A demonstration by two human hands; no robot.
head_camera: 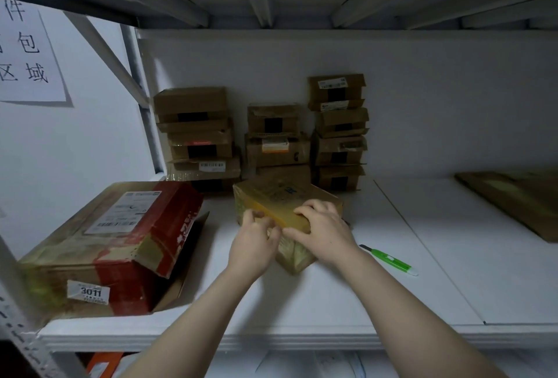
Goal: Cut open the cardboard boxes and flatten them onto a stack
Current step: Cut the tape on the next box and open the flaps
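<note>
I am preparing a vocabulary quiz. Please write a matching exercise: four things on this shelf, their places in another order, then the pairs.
1. green plastic utility knife
2. yellowish taped cardboard box
3. large red-taped brown box
4. flat brown cardboard sheet

A. left end of white shelf
B. held by left hand and right hand
C. shelf's far right
D. just right of the right hand

Pairs: 1-D, 2-B, 3-A, 4-C
</note>
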